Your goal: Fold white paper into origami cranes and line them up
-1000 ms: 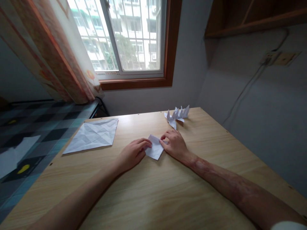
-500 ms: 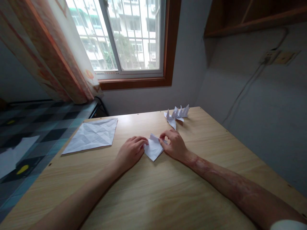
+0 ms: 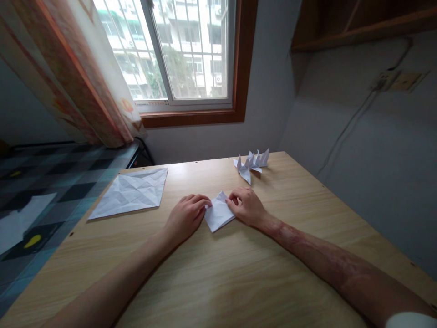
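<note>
On the desk, my left hand and right hand, both nearly closed, pinch paper at opposite edges.

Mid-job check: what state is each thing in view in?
Folded paper: folded small, between both hands
Left hand: fingers curled, gripping the paper's left side
Right hand: fingers curled, gripping its right side
Large sheet: spread out, creased
Paper figures: folded, standing
Curtain: drawn aside, gathered
Wall socket: plug appears inserted
</note>
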`<action>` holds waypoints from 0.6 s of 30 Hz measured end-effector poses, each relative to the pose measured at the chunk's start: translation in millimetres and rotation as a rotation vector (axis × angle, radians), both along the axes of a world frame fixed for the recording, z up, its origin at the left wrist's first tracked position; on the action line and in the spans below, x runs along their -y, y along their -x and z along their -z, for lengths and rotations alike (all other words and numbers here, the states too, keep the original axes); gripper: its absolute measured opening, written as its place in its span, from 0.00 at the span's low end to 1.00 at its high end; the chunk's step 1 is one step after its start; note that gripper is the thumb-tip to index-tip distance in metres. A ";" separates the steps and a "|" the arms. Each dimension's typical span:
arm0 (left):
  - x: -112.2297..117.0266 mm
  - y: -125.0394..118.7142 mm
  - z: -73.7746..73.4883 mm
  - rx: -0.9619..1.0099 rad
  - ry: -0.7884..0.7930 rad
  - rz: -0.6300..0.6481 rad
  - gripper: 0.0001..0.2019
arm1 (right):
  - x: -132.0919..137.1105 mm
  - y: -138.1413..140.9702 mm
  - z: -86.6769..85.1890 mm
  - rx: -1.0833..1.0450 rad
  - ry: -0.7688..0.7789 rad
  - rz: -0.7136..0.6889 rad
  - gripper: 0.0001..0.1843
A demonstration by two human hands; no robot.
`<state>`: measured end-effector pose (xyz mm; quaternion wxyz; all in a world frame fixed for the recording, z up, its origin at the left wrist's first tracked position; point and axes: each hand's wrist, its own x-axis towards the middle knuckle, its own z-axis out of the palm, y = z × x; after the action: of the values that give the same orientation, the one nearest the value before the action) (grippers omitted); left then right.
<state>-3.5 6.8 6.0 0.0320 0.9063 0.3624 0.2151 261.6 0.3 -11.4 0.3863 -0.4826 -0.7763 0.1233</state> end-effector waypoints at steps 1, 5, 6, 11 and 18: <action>0.1 -0.1 0.1 -0.004 -0.001 0.001 0.14 | -1.4 -0.7 0.2 -0.052 0.034 -0.020 0.13; 0.7 -0.1 1.4 -0.013 -0.013 -0.010 0.14 | -3.9 -3.6 -2.7 -0.200 0.092 -0.087 0.21; 0.8 -0.1 1.9 -0.011 -0.015 -0.014 0.14 | -3.1 -4.1 -4.3 -0.205 0.077 -0.107 0.22; 0.7 -0.2 3.6 -0.007 -0.027 -0.035 0.13 | 6.5 -5.9 -12.3 -0.174 -0.035 -0.188 0.19; -0.7 0.1 4.2 0.044 0.009 -0.020 0.12 | 10.3 -6.5 -15.5 -0.131 -0.014 -0.411 0.19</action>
<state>-3.6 7.5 1.8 0.0418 0.8975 0.3715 0.2339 268.1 -9.9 4.0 0.4061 -0.3023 -0.8324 0.2254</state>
